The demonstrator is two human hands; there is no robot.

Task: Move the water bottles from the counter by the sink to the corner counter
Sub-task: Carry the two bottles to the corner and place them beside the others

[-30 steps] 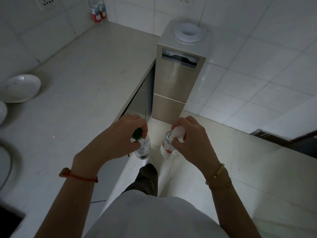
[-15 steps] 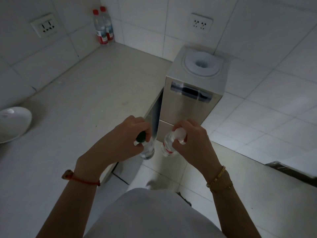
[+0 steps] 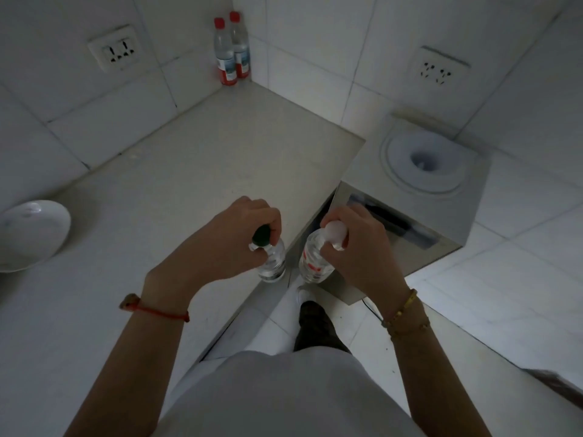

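Two bottles [image 3: 232, 48] upright, touching, in the counter's [image 3: 195, 171] far corner; dispenser [image 3: 422, 190] right of counter.

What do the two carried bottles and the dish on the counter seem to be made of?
Green-capped bottle and white-capped bottle: clear, glossy plastic, apparently; you see through their walls. Dish: probably glazed ceramic, being white, opaque and shiny. The dim light leaves it uncertain.

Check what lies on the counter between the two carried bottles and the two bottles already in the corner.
Head view: bare counter between held bottles and corner bottles.
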